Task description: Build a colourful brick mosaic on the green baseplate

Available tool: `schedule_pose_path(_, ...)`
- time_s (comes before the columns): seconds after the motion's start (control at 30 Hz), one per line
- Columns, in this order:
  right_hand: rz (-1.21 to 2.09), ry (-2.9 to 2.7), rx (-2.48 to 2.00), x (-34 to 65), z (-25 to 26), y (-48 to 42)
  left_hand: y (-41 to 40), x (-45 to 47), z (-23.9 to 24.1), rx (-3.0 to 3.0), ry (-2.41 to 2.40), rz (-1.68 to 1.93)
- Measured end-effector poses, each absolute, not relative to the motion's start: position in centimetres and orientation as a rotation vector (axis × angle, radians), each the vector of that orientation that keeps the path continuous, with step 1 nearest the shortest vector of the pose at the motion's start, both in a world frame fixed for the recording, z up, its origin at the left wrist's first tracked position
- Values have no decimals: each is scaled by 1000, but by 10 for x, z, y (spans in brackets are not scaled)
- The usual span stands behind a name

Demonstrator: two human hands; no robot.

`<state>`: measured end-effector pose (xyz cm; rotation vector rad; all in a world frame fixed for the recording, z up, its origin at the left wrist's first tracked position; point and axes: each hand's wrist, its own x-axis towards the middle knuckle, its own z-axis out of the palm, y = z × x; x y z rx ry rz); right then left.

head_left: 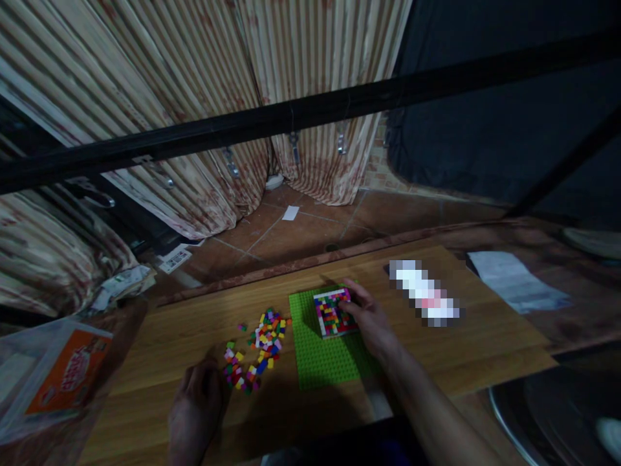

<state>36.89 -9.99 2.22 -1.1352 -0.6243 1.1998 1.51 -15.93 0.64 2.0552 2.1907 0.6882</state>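
Brick build (333, 318) on green baseplate (315, 370) likely needs straight pressure. The right hand (371, 318) covers its edge, the left hand (196, 396) nears loose bricks (262, 343); I cannot tell either grip.

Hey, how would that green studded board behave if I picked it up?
The green studded board looks thin and flat, so it is probably light and may flex a little. The multicoloured brick block sits on its far half, so that end would likely feel heavier. Its studs suggest the board probably won't feel slippery.
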Motion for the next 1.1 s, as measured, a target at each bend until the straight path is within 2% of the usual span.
schedule_pose_path(1.1,1106,-808,-1345,370,23,-98,-160,16,5,2029,2195,699)
